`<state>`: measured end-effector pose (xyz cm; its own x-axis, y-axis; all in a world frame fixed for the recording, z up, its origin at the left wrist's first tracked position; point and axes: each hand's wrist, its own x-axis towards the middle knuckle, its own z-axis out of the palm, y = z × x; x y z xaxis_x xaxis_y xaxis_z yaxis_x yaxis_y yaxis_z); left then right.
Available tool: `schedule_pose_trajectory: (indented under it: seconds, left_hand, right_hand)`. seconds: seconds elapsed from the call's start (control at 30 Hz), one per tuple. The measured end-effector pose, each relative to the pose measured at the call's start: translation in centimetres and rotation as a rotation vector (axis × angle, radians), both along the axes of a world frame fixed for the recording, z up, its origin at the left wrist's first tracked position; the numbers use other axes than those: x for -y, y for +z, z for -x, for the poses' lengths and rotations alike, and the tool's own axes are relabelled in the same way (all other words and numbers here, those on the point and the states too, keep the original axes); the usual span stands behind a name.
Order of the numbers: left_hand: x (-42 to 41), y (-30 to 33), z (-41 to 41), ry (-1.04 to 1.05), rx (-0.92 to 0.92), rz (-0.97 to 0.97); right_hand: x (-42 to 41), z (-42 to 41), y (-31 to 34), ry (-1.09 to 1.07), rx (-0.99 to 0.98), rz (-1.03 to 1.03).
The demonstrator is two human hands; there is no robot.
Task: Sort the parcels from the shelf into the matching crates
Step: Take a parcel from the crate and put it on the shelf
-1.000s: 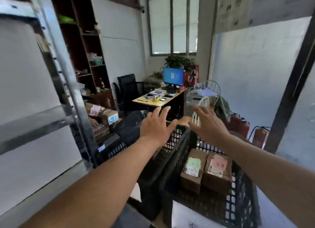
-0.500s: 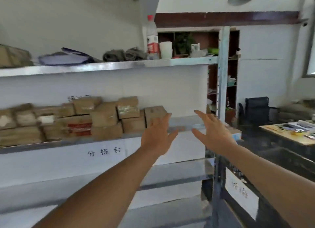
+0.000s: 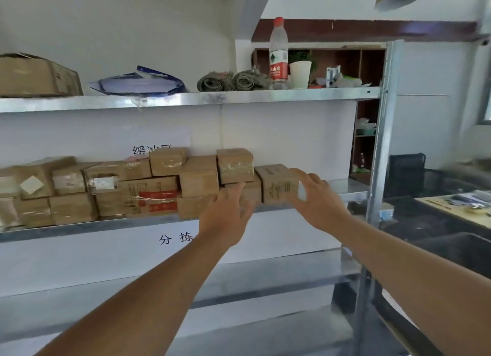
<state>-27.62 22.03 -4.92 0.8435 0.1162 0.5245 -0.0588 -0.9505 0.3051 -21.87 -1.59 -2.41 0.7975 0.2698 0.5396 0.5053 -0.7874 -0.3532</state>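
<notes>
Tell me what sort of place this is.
Probably a small parcel-sorting room beside an office: taped cardboard parcels stacked on a metal shelf, printed zone signs on its panels, and a desk at the right.

A white wall [image 3: 106,23] is seen behind a galvanised metal rack [image 3: 377,143]. White panels [image 3: 287,137] bearing printed Chinese characters are fitted behind its levels. To the right, a dark wooden cabinet [image 3: 364,63] is set against the wall beneath a brown beam [image 3: 372,30]. A black office chair [image 3: 406,175] and a pale wooden desk [image 3: 459,209] are placed further right. The room is evenly lit by daylight.
</notes>
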Motion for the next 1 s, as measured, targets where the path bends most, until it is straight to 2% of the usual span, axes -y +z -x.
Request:
schedule_pose_trajectory:
  seconds: [0.27,0.53,0.7,0.8,1.0]
  left_hand:
    - [6.0,-0.6,-9.3,-0.043,-0.001,-0.017]
    - [8.0,-0.3,-19.0,0.151,-0.076,-0.038]
    - [8.6,-0.5,-22.4,0.24,-0.12,-0.008]
    - [9.6,-0.3,-23.3,0.265,-0.166,0.039]
    - [9.9,0.5,-24.3,0.254,-0.152,0.182]
  right_hand:
    - [3.1,-8.9,-1.2,-0.038,-0.043,0.031]
    - [3.8,-21.7,-1.6,0.101,-0.166,0.06]
    - [1.7,-26.2,-2.0,0.221,-0.25,0.094]
    - [0.7,-27.4,-2.8,0.226,-0.294,-0.039]
    - [0.7,-27.3,-1.8,0.182,-0.33,-0.168]
